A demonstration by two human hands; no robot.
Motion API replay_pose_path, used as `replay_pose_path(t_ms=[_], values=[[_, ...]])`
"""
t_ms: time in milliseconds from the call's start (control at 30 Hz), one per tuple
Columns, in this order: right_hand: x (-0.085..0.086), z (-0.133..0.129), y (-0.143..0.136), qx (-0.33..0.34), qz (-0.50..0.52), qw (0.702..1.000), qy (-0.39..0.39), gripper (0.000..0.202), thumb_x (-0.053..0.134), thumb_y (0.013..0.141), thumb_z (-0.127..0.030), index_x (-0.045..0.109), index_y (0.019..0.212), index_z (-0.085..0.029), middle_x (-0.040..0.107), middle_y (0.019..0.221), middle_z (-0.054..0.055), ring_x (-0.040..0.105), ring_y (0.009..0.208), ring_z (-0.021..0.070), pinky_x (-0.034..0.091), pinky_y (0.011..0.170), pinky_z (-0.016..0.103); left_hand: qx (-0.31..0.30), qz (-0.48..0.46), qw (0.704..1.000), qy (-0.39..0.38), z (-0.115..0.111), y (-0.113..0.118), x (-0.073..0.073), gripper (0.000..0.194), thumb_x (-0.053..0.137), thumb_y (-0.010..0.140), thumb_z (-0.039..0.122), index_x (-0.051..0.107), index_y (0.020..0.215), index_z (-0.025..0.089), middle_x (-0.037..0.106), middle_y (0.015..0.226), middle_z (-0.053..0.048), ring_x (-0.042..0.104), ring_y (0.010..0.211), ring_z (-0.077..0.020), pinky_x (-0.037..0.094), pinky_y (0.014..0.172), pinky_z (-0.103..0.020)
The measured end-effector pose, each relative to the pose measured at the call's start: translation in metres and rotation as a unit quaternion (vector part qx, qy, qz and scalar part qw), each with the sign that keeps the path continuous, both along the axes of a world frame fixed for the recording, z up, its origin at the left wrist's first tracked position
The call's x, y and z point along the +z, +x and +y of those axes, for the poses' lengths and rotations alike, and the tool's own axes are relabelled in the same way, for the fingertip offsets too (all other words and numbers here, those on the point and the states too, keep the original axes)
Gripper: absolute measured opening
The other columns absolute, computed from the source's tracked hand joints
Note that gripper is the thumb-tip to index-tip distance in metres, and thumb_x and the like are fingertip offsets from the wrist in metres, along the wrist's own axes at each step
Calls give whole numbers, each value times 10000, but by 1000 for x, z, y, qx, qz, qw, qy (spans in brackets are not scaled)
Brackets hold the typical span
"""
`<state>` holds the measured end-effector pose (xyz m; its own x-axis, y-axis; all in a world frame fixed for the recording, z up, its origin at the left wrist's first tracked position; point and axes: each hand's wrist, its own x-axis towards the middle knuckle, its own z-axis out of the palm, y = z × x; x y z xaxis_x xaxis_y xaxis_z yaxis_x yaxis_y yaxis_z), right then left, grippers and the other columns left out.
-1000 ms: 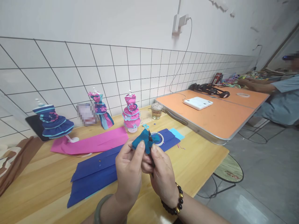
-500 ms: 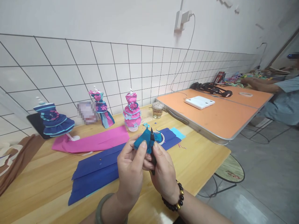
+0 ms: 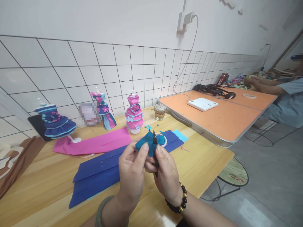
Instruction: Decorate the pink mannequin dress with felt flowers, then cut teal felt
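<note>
A small teal piece of fabric or paper (image 3: 146,142) is pinched in my left hand (image 3: 132,167), between thumb and fingers. My right hand (image 3: 167,173) is closed on black scissors (image 3: 154,138), whose pointed blades stand upward against the teal piece. The two hands are close together above a long dark blue strip (image 3: 97,176) on the wooden table (image 3: 201,170). A white ring (image 3: 165,141) shows just behind the teal piece. The scissors' handles are mostly hidden by my right hand.
Three small dress forms, one blue (image 3: 56,123), one mixed (image 3: 103,108) and one pink (image 3: 134,113), stand behind a pink strip (image 3: 94,143). A glass (image 3: 160,112) is near the wall. On the orange table (image 3: 213,119) lies a white box (image 3: 203,104); a person (image 3: 284,97) sits beyond.
The scissors' blades look closer together than before, at the teal piece. My right hand has shifted very slightly; my left hand is almost unmoved.
</note>
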<state>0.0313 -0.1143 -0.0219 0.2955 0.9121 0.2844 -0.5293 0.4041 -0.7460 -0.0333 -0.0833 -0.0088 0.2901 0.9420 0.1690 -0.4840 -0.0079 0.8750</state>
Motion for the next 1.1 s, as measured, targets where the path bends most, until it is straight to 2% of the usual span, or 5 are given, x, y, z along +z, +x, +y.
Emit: replay_pose_path(t_ms=[233,433,567,733,1100], values=[[-4,0,3,-18,-38,999,13,314,408,913,-351,352,655,-182,239,602,-58,187,510,70,170,440,207,10,-13,999,28,3,1,0,61,616,772,211,636,824,187,576,624,47,517,588,-63,444,610,-182],[-4,-1,9,-27,-74,997,1,333,417,904,-381,346,645,-184,240,608,-57,191,508,69,179,433,201,4,-19,999,39,5,2,-2,47,624,762,211,639,789,175,596,709,29,535,697,-83,441,694,-205],[-5,-3,15,-41,-100,994,-24,351,437,886,-418,357,638,-183,248,604,-56,216,506,69,198,437,202,1,-2,998,60,7,1,-2,47,614,769,204,638,801,179,616,752,22,545,728,-90,443,726,-215],[-6,-4,21,-31,-111,993,-17,354,428,889,-415,364,631,-182,246,600,-55,218,500,71,197,438,210,1,30,995,92,9,0,0,54,604,778,191,639,820,192,639,805,21,561,769,-92,440,763,-212],[-8,-5,27,-35,-141,989,-31,356,416,887,-432,360,637,-185,251,605,-51,213,504,75,196,440,225,-9,69,992,103,11,-2,4,86,601,766,217,638,828,171,643,820,-20,574,800,-145,455,789,-280]])
